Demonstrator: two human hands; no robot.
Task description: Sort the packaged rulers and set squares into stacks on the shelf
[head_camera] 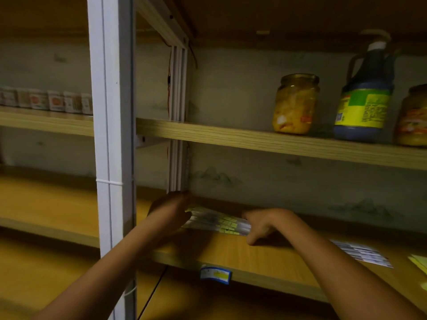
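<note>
Both hands, the left hand (169, 210) and right hand (262, 224), grip the ruler stack (218, 221) ends, squaring it; next the loose packet (362, 252) at four o'clock likely needs fetching.

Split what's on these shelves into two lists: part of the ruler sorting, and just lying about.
Job: stack of packaged rulers, held at its ends by left hand and right hand; loose packet on the same shelf.

Lying about: jar, dark bottle, small boxes.

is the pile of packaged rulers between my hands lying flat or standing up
Lying flat. The pile of packaged rulers rests on the shelf board, left hand and right hand at its ends.
</note>
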